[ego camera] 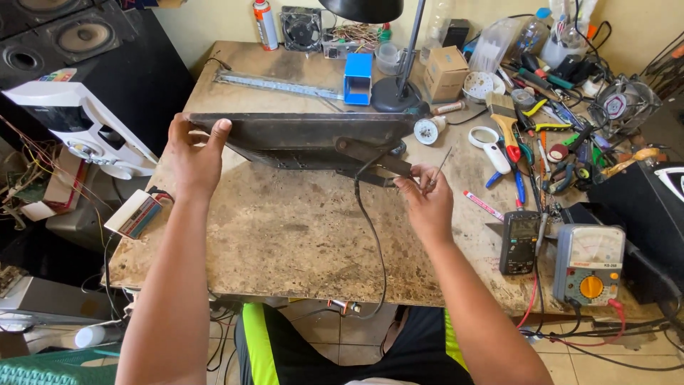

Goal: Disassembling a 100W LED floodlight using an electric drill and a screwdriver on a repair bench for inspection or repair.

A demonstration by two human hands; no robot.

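The left hand (194, 155) is gripping the left corner of a dark, flat panel (306, 135) — thumb hooked over its upper edge, the panel standing tilted on the worn, stained tabletop (285, 235). Rightward, a black cable (374, 242) is trailing from the panel's lower edge toward the near table edge. The right hand (427, 203) is pinching a thin metal tool (440, 162) between its fingertips, just beside the cable's bracket. Beyond the right hand, two meters (563, 253) are sitting amid scattered hand tools.
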